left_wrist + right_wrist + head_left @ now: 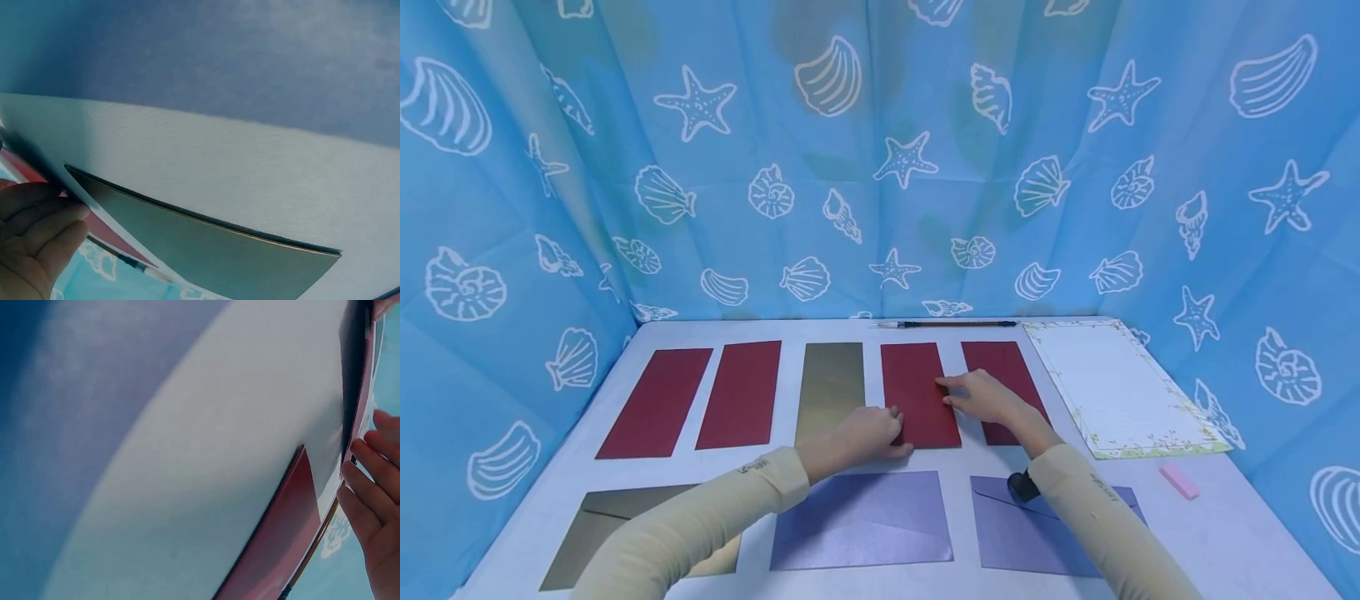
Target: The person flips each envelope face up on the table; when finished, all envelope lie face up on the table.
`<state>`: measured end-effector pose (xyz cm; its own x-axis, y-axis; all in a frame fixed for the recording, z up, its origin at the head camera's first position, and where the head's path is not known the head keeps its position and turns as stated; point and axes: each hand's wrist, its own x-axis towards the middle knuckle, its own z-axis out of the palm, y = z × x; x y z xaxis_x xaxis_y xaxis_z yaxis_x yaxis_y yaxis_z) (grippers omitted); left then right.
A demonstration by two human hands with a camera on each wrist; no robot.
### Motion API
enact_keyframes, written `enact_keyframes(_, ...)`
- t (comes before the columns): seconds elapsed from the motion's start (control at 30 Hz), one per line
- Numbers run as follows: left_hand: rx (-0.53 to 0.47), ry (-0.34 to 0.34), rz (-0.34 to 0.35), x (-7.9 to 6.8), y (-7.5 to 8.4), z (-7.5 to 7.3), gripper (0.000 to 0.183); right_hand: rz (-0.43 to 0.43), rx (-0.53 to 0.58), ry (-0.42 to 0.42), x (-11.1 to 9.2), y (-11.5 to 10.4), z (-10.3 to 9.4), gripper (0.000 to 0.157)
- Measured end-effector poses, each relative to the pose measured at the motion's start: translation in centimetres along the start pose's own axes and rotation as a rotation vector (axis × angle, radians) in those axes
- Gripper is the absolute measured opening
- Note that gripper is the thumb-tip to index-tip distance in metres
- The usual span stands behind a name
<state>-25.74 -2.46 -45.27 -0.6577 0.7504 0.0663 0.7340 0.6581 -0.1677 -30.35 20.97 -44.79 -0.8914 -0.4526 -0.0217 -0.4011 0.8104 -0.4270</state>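
Note:
In the head view, both hands are at a red envelope (917, 387) in the middle of the back row. My left hand (863, 431) holds its lower left edge between thumb and curled fingers. Higher up, my right hand (983, 395) pinches the right edge with thumb and forefinger. The right wrist view shows this red envelope (361, 394) edge-on, with dark shadow beneath and the right hand's fingers (365, 481) against it. A gold envelope (831, 383) lies just left of the held one, and another red envelope (996, 362) lies to its right, partly covered by the right hand.
Two red envelopes (741, 396) lie at the back left. The front row has a gold envelope (606, 529) and two lavender envelopes (865, 521), partly under the forearms. A writing brush (958, 324) lies along the back, bordered paper (1120, 392) and a pink eraser (1180, 482) at right.

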Motion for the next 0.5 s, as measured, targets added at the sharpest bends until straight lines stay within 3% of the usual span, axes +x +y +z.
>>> enact_keyframes(0.17,0.053,0.04,0.028,-0.5,-0.1,0.2,0.043,0.04,0.022,0.075,0.1,1.2,0.0,0.041)
enact_keyframes(0.5,0.018,0.117,0.117,-1.7,0.0,-0.2,0.041,0.026,0.055,0.082,0.2,1.4,0.0,0.046)
